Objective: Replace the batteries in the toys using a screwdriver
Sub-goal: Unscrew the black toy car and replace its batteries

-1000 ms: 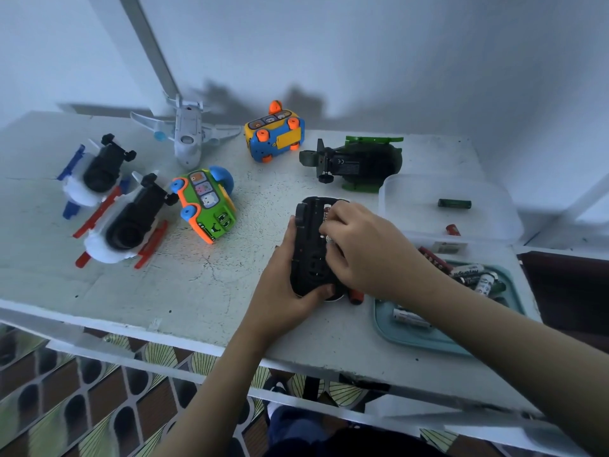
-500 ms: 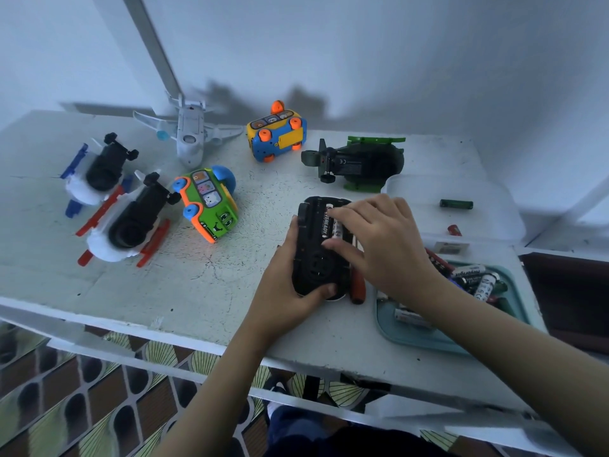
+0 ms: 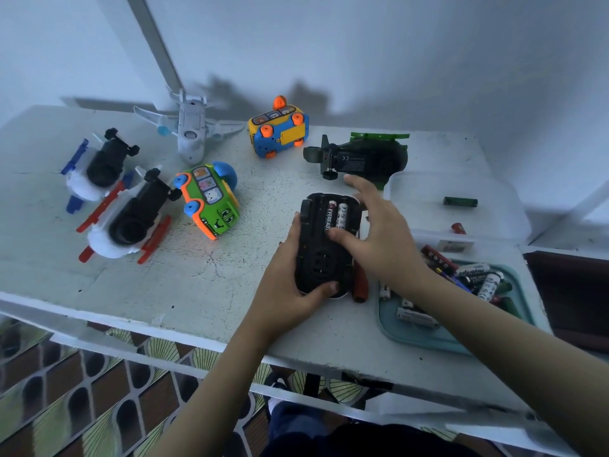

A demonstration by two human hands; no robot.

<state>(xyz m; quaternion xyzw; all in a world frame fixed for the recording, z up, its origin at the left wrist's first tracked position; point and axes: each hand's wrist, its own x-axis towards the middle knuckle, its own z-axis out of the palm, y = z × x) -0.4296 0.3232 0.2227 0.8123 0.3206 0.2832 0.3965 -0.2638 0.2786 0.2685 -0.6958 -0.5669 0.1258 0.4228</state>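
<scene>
1. The left hand (image 3: 286, 285) grips the black toy (image 3: 324, 258) at the near edge of the table (image 3: 197, 285). Its thumb curls round the toy's near end and its fingers run up the left side, the same hold as a second ago.
2. Just right of the toy lies the screwdriver (image 3: 360, 285) with a reddish handle, touching or almost touching its side. Further right, a teal tray (image 3: 425, 338) holds loose batteries, partly hidden under the right forearm.
3. The toy lies belly up and has not moved. Its open compartment shows two batteries (image 3: 336, 215) side by side, which the right hand's fingers covered a second ago.
4. The right hand (image 3: 382, 239) has lifted off the compartment. A second ago it was curled over it; now its fingers are spread and nearly straight and hold nothing. The thumb tip sits over the toy just below the batteries; whether it touches, I cannot tell. The forefinger points away toward the dark green toy (image 3: 365, 156).
5. Beyond the tray stands a clear tub (image 3: 408, 189) with a green battery (image 3: 460, 201) inside.
6. Farther left are a green bus (image 3: 211, 199), a yellow and blue bus (image 3: 280, 130), a white plane (image 3: 191, 130) and two black and white craft (image 3: 99, 166) (image 3: 131, 216), all unmoved.
</scene>
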